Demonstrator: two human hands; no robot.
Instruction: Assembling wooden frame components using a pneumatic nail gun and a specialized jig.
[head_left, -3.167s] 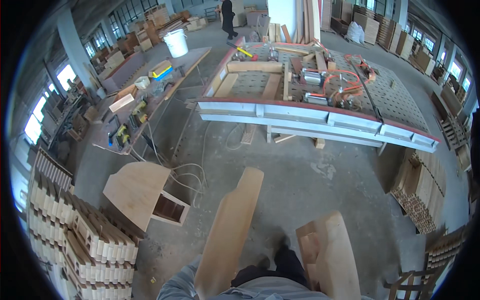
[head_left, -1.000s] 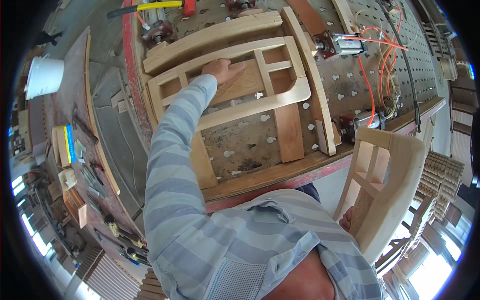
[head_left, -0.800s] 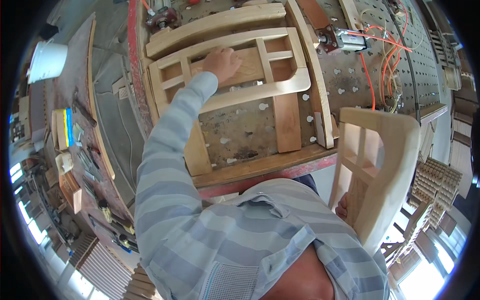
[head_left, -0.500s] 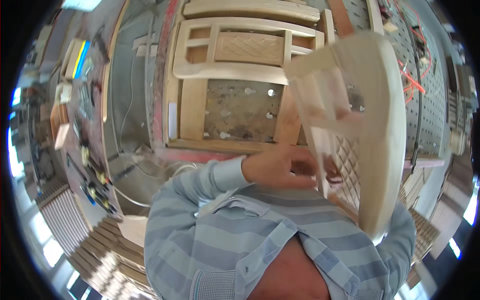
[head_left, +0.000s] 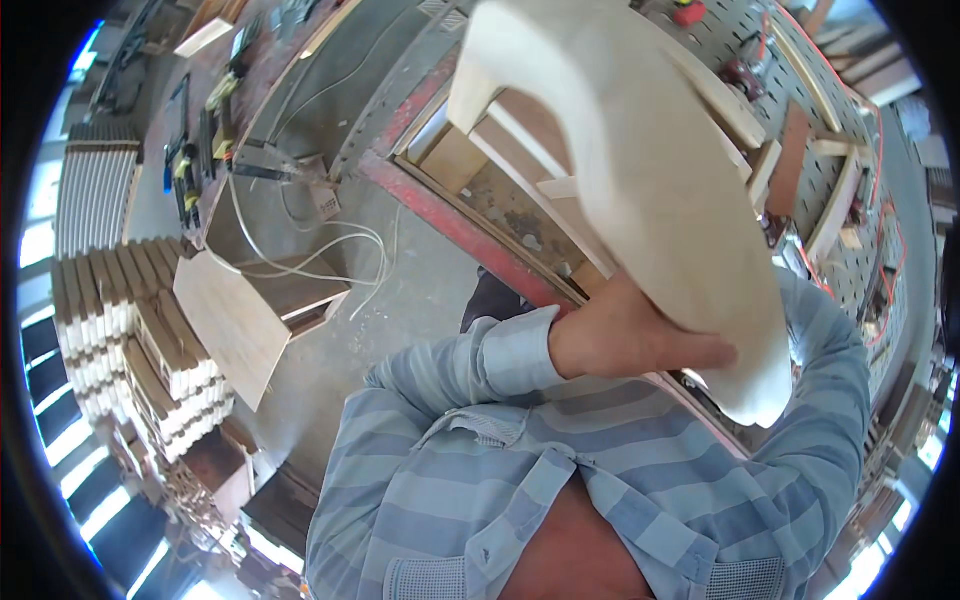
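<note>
A pale wooden framed panel [head_left: 668, 180] is raised close in front of me, its broad curved side rail turned toward my view and slightly blurred. My left hand [head_left: 640, 335] grips its lower edge, the thumb laid along the rail and the fingers hidden beneath. My right forearm [head_left: 822, 318] passes behind the panel's lower right end, so the right hand itself is hidden. Beneath the panel is the workbench with a red edge [head_left: 465, 232], partly covered by it.
Left of the bench, a pale cable [head_left: 376, 262] lies looped on the floor beside a wooden box [head_left: 232, 318]. Stacked slatted wood [head_left: 150, 320] stands far left, near clamps and tools [head_left: 187, 180]. A perforated metal surface [head_left: 850, 200] with orange hose and wood strips lies right.
My view has swung to the right. The panel has been turned and lifted, with its carved lattice face out of sight now. My left hand has closed on its lower edge.
</note>
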